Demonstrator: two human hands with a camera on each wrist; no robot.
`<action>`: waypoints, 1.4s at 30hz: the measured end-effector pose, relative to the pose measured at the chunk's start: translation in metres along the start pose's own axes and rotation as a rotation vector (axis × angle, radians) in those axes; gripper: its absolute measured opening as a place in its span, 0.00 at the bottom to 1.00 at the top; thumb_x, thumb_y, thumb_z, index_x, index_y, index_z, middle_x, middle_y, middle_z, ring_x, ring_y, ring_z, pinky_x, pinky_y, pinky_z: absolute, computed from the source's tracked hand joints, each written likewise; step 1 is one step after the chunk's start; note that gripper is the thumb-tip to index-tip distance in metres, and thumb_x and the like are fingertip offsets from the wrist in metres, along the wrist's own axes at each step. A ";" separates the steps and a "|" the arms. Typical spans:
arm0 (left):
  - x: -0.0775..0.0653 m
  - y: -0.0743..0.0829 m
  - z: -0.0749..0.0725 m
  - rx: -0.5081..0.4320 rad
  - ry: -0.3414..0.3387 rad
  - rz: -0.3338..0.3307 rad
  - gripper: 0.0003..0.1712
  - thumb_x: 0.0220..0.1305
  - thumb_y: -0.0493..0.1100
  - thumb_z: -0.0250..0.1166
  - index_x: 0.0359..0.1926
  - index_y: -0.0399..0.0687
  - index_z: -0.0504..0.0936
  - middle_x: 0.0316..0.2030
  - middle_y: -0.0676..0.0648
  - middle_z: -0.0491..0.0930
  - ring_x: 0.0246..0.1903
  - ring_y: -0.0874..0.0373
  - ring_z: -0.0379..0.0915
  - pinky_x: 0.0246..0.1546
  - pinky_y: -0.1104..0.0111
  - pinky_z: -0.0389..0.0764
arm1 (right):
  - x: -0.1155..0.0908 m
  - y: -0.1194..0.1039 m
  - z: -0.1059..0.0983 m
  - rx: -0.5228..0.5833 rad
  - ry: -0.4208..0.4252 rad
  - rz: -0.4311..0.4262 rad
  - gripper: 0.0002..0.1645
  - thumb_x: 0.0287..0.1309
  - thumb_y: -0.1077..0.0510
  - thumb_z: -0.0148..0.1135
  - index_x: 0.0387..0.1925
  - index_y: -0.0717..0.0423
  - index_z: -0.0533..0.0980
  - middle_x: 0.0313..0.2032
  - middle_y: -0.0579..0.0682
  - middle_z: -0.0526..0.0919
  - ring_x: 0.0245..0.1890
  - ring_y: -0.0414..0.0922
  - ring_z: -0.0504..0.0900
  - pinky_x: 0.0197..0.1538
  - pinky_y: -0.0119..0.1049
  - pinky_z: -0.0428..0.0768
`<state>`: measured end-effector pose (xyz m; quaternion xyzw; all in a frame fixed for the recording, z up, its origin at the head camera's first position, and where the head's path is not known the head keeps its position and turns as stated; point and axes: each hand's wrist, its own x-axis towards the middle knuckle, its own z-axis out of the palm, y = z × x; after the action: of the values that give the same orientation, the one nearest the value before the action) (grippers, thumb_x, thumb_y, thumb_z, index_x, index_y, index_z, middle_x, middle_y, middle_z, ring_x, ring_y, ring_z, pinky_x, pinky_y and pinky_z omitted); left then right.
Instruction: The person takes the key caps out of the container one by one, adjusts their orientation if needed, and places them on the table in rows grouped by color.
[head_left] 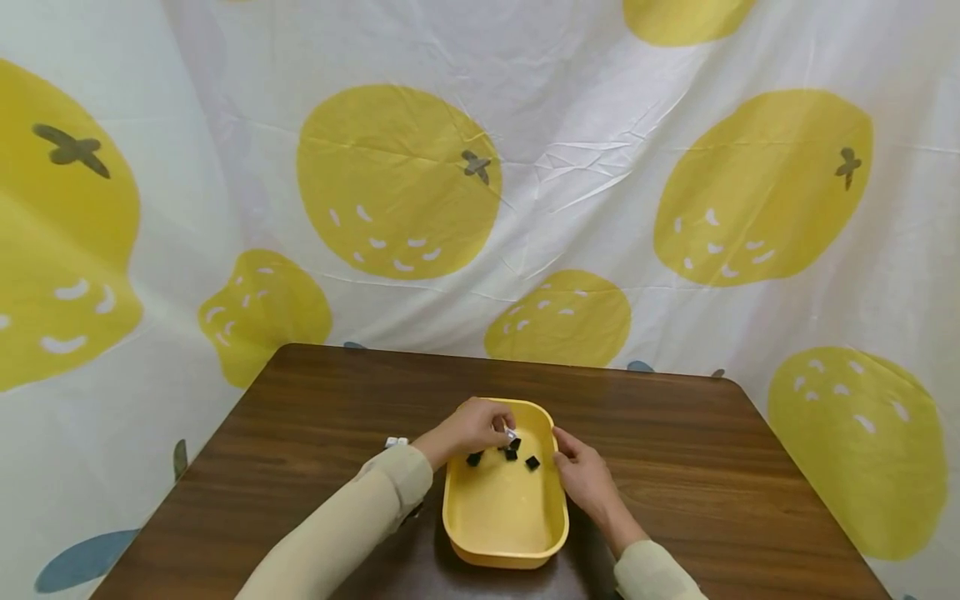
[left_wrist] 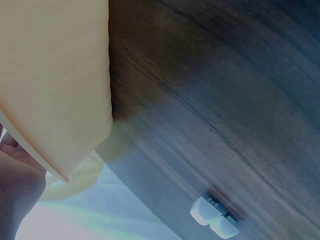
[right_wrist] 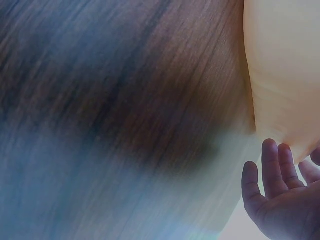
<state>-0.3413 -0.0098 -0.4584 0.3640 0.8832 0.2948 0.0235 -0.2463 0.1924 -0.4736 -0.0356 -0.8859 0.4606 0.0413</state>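
A yellow tray (head_left: 506,521) with rounded corners sits on the table. My left hand (head_left: 474,427) reaches over its left rim and pinches a small white piece (head_left: 511,434), keycap-like, between thumb and fingers. Several small black square pieces (head_left: 532,463) lie on the tray floor under and beside that hand. At the tray's right side, my right hand (head_left: 587,477) holds the rim, thumb at the edge and fingers along the outer wall, as the right wrist view shows. The left wrist view shows only part of the left hand (left_wrist: 17,175), behind the tray wall.
Two white pieces (left_wrist: 212,218) with dark undersides stand side by side on the brown wooden table (head_left: 712,467), left of the tray. A small dark thing shows partly below the left sleeve. A lemon-print cloth (head_left: 570,167) hangs behind the table.
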 end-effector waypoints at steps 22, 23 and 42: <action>-0.010 -0.012 -0.007 -0.101 0.065 -0.047 0.11 0.65 0.41 0.67 0.45 0.39 0.86 0.33 0.52 0.83 0.30 0.62 0.76 0.35 0.69 0.77 | -0.001 -0.001 0.000 0.004 -0.011 -0.005 0.28 0.70 0.62 0.51 0.70 0.60 0.67 0.58 0.64 0.77 0.56 0.55 0.78 0.56 0.52 0.75; -0.011 -0.013 -0.008 -0.098 0.069 -0.056 0.13 0.65 0.41 0.67 0.47 0.38 0.85 0.34 0.51 0.83 0.32 0.62 0.76 0.36 0.69 0.77 | -0.001 -0.001 0.000 0.004 -0.011 -0.005 0.28 0.70 0.62 0.51 0.70 0.60 0.67 0.58 0.64 0.78 0.56 0.55 0.78 0.56 0.52 0.75; -0.054 -0.062 -0.048 -0.131 0.339 -0.216 0.10 0.60 0.37 0.69 0.42 0.38 0.87 0.34 0.49 0.82 0.33 0.58 0.76 0.36 0.63 0.79 | -0.002 0.000 -0.001 0.008 -0.017 0.009 0.28 0.71 0.60 0.51 0.70 0.57 0.67 0.60 0.64 0.77 0.57 0.55 0.77 0.57 0.53 0.74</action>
<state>-0.3527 -0.1042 -0.4610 0.2100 0.8874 0.4042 -0.0702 -0.2444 0.1933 -0.4728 -0.0355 -0.8843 0.4645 0.0317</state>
